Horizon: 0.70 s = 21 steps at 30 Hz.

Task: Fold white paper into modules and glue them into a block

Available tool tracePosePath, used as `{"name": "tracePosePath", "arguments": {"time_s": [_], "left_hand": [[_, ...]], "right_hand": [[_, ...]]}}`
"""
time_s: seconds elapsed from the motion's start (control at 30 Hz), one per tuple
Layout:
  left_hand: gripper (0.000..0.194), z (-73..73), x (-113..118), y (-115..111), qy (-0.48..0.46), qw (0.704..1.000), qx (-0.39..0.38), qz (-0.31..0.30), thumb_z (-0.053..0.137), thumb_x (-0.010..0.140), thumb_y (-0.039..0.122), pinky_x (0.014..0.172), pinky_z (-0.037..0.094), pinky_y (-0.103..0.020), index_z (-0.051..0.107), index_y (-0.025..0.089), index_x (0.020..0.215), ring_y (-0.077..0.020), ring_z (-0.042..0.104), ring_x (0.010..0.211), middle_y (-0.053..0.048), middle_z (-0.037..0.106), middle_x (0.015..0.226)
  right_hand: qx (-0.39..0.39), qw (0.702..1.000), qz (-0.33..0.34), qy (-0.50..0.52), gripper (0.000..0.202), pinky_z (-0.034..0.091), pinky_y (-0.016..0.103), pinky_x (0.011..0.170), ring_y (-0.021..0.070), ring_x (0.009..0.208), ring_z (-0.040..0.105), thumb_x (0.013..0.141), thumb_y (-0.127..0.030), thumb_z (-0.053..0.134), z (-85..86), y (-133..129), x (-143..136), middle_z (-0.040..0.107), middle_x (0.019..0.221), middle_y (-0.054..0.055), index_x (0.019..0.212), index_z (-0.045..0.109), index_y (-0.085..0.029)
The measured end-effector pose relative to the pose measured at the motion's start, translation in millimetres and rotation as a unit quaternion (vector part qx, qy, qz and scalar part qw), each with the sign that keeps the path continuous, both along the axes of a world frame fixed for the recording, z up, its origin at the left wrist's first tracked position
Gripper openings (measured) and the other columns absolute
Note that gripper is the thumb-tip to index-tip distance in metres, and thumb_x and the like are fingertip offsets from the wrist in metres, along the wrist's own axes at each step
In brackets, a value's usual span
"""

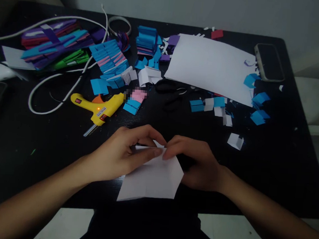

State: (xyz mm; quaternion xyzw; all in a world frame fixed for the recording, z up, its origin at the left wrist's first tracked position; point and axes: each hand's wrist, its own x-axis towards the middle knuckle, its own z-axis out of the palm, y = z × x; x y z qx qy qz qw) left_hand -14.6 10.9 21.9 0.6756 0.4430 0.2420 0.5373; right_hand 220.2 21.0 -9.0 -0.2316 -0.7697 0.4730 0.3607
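Observation:
A folded sheet of white paper (pixel 154 180) is held near the front edge of the black table. My left hand (pixel 129 150) pinches its upper edge, thumb on the near face and fingers behind. Close beside it, my right hand (pixel 197 159) grips the same upper edge with thumb and index finger. The paper's right part is bent at a crease, and a small white flap shows between the hands. A yellow hot glue gun (pixel 102 109) lies beyond my left hand, with a clear glue stick poking out and an orange light on.
Beyond the hands lie black-handled scissors (pixel 169 92), a large white sheet (pixel 210 66), a phone (pixel 269 62) and blue folded pieces (pixel 109 58). Bundled coloured paper strips (pixel 57 41) sit at the left. A white cable (pixel 58 106) loops near the glue gun.

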Motion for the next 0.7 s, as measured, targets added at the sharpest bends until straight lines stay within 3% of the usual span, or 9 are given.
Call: {"name": "tracePosePath", "arguments": {"time_s": [0.23,0.43,0.7], "left_hand": [[0.022,-1.4,-0.4,0.2,0.006,1.0,-0.002,-0.015,0.07,0.091,0.023,0.054,0.05,-0.015,0.066,0.023,0.113,-0.0128,0.074,0.08,0.001,0.078,0.093],[0.027,3.5,2.8,0.2,0.009,0.999,-0.026,-0.026,0.074,0.085,0.021,0.056,0.051,-0.014,0.065,0.023,0.11,-0.0109,0.072,0.077,0.004,0.075,0.087],[0.031,-0.1,7.0,-5.1,0.011,0.999,-0.038,-0.027,0.074,0.085,0.025,0.057,0.053,-0.017,0.059,0.024,0.112,-0.011,0.07,0.072,0.006,0.074,0.085]], "right_hand": [[-0.014,0.999,-0.014,-0.036,0.022,0.056,0.026,0.068,0.0143,0.077,0.069,0.08,-0.009,0.074,4.5,-0.3,0.6,0.072,0.089,0.003,0.098,0.068,-0.02],[0.031,0.999,0.001,-0.017,0.013,0.06,0.027,0.072,0.0148,0.08,0.071,0.09,-0.013,0.07,6.2,-3.2,-2.7,0.073,0.088,0.004,0.101,0.067,-0.019],[0.074,0.997,0.01,-0.024,0.023,0.063,0.031,0.076,0.0173,0.087,0.072,0.089,-0.006,0.067,3.2,-7.9,-3.6,0.073,0.094,0.006,0.108,0.066,-0.019]]}}
